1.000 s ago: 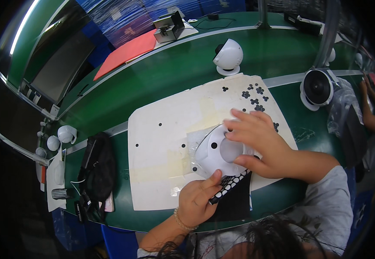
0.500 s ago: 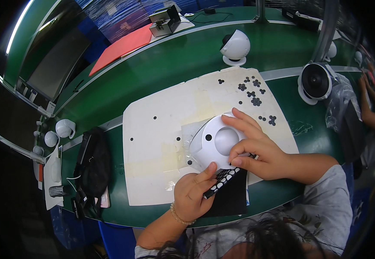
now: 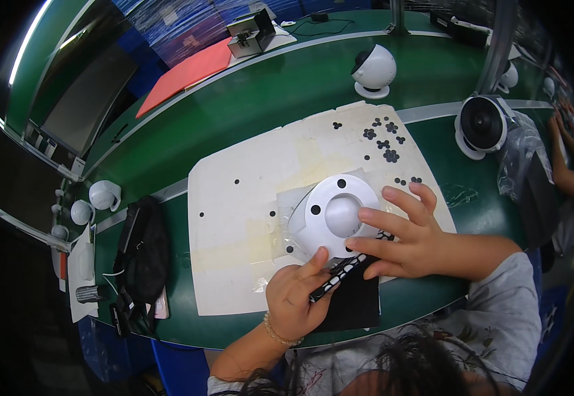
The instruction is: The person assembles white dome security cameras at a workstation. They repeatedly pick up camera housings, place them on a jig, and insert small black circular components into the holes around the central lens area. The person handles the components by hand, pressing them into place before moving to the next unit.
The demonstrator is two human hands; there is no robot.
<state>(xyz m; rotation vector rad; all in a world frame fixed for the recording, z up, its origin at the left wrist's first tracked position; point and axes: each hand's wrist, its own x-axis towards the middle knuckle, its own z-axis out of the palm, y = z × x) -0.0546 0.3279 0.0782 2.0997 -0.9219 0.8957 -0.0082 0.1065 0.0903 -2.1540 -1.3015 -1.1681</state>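
The green bench (image 3: 491,204) spread beneath everything, a metal edge strip crossing it. A pale sheet (image 3: 234,244) lay flat on it, patched with yellowish tape. To its left rested a black bag (image 3: 145,251), and near the person a black sheet (image 3: 353,303) lay partly under the hands. The right hand (image 3: 405,231) stood open with its fingers spread, grasping nothing that showed; one fingertip was at the near edge of the white housing (image 3: 343,214), and another was over its round hollow. The left hand (image 3: 297,297) was partly curled, fingers closed on the spotted strip (image 3: 339,278), its thumb against the housing's lower edge. That housing sat above the right part of the pale sheet, hollow upward, with clear wrap at its left side. A white device with a black round face (image 3: 483,125) stood at the right, a white ball-shaped device (image 3: 375,69) beyond the sheet's far edge. The strip, black with white rounds, slanted between the hands. Smallest were the black dots (image 3: 391,156), clustered at the sheet's upper right; three more marked the housing's rim.
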